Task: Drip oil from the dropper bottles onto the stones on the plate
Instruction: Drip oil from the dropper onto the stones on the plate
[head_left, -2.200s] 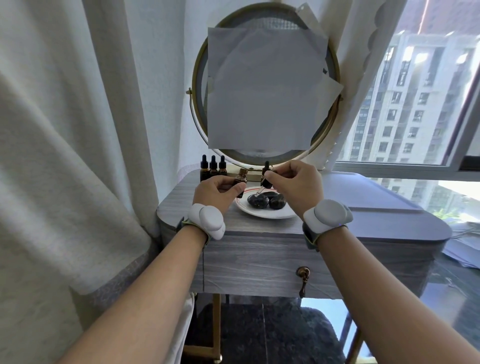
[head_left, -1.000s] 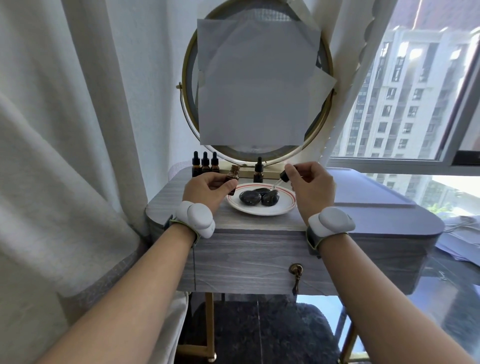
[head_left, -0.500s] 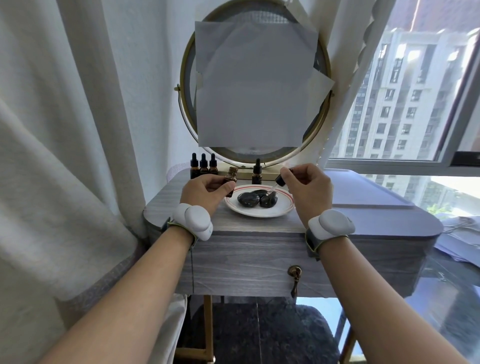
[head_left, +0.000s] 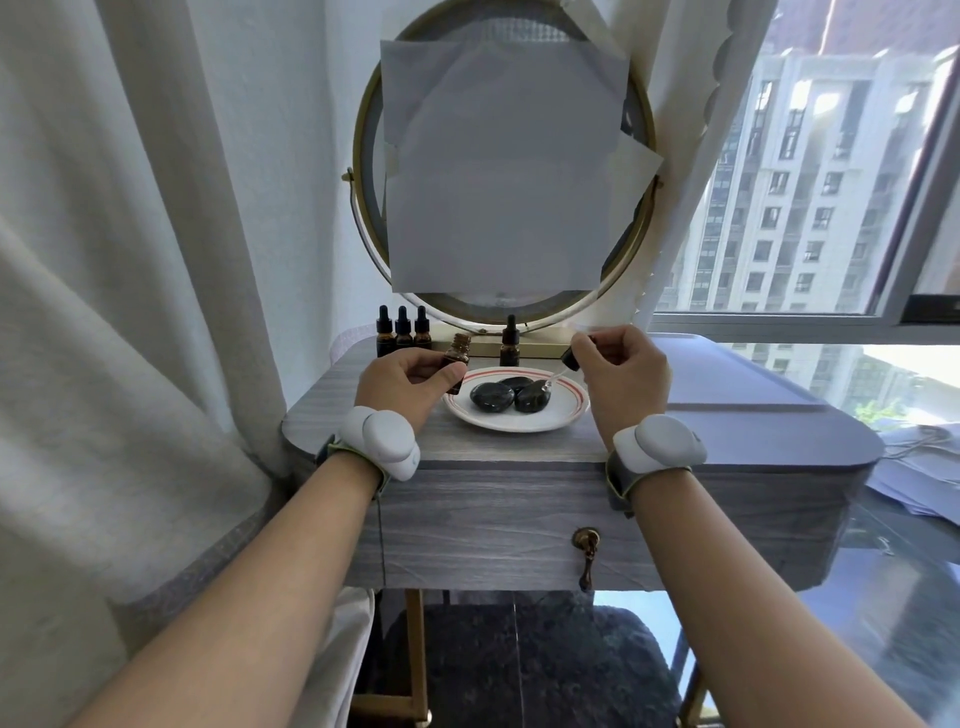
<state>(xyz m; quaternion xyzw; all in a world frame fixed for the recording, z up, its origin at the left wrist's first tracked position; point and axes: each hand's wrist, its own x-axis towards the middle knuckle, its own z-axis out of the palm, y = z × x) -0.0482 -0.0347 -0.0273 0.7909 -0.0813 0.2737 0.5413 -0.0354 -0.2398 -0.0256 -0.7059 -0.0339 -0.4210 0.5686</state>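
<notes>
You've got glossy black stones (head_left: 492, 396) at frame centre, sitting on a white plate (head_left: 519, 422) with a thin red stripe round its rim. Left of it, the open bottle (head_left: 458, 358) shows amber-brown; right of it, the dropper (head_left: 569, 360) is black-capped. Under everything, the table (head_left: 493, 501) runs grey wood-grain.

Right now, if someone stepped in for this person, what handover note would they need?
Left hand: grips the open bottle at the plate's left edge.
Right hand: pinches the dropper, tip over the right-hand stone.
Three stones lie on the plate; four capped bottles stand behind it.
Done: bottle opened, dropper at the stones; fallen oil cannot be seen.
Left: drip, recap, then the capped bottles.
</notes>
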